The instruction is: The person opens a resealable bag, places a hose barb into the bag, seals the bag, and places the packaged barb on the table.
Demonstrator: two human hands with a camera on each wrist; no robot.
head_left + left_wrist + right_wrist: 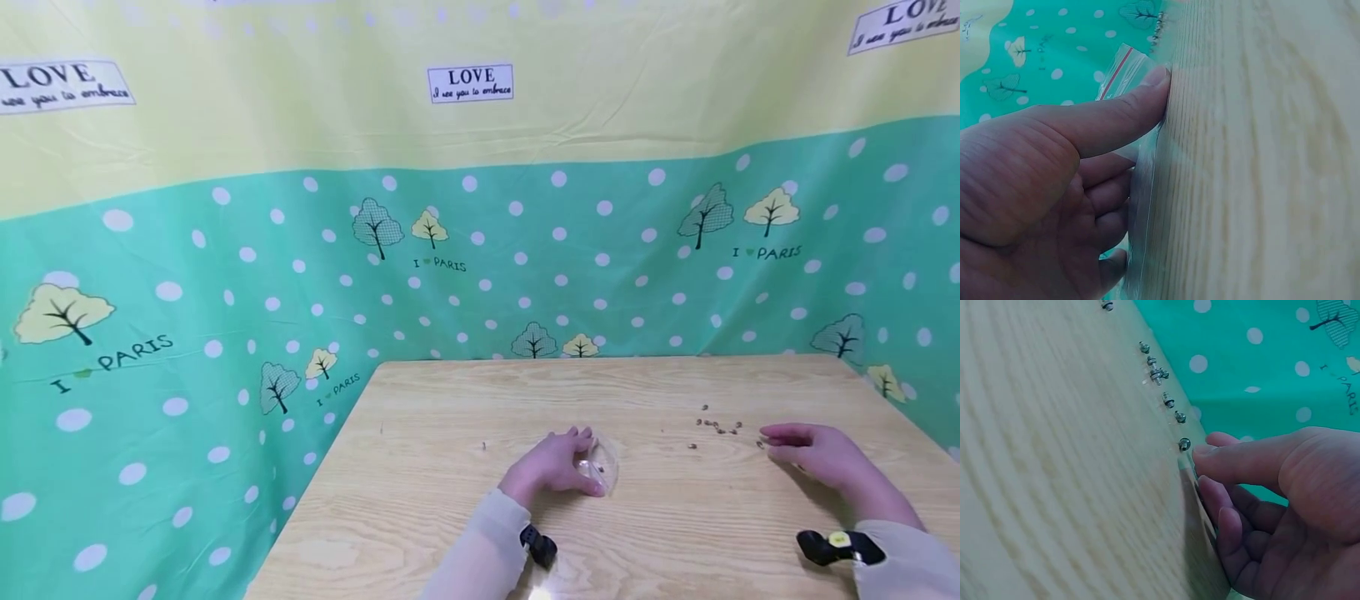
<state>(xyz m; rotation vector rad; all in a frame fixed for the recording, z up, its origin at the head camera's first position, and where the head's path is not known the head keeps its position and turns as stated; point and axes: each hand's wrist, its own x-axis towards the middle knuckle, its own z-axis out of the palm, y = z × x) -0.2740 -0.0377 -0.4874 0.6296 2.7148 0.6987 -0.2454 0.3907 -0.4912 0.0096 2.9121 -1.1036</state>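
My left hand (pixel 551 462) holds a clear zip bag (pixel 606 467) low at the tabletop, thumb and fingers around its edge. The bag's red seal line shows above the thumb in the left wrist view, and a small dark piece shows in or under the bag in the head view. My right hand (pixel 825 454) is lowered to the table at the right, fingers loosely bent. Just off its thumb tip lies a small metal screw (pixel 1185 444), with nothing seen pinched. Several similar screws (pixel 1157 375) lie scattered beyond it.
The pale wooden table (pixel 420 500) carries one more small piece (pixel 483 446) left of the bag. A green and yellow printed curtain (pixel 465 292) hangs behind the table and along its sides. Each wrist wears a black strap device.
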